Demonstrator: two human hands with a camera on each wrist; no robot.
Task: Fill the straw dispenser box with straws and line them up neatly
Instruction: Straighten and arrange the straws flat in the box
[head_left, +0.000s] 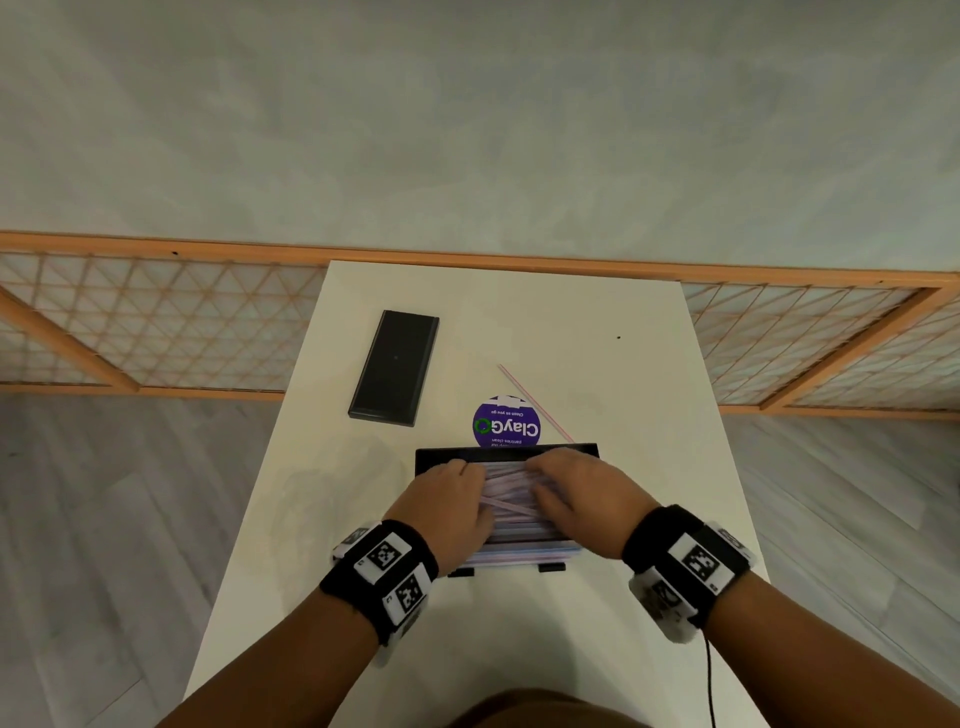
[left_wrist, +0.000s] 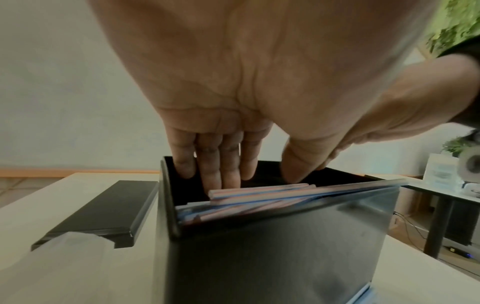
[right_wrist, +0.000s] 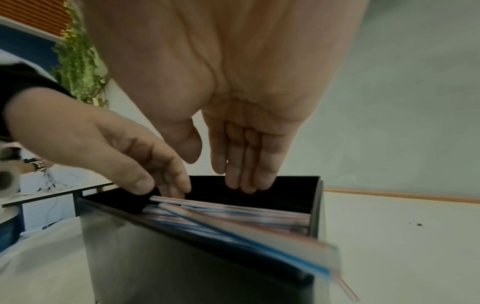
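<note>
The box (head_left: 431, 457) is standing open-topped near the table's (head_left: 597, 332) front edge, approx. centred, long axis running left-right. The straws (head_left: 511, 512) inside are lying mostly along that axis, but several are crossing diagonally.

The left hand (head_left: 449, 512) is reaching into the box's left half, fingers (left_wrist: 215, 162) straight and close together, tips touching the straws; it is gripping nothing. The right hand (head_left: 582, 499) is over the right half, fingers (right_wrist: 246, 162) likewise straight and together, relaxed, holding nothing. Whether its tips are touching the straws cannot be told.

The lid (head_left: 395, 366) is lying flat toward the table's far-left corner, long axis running front-back. A round sticker (head_left: 506, 426) is sitting just behind the box. One loose straw (head_left: 535, 402) is lying diagonally beside the sticker, pointing far-left to near-right.

View differences: the head view alone is showing the sticker and loose straw. The right wrist view is showing one straw sticking out over the box's near-right corner, which the head view is not resolving. The left wrist view is showing the lid (left_wrist: 103, 214) left of the box.
</note>
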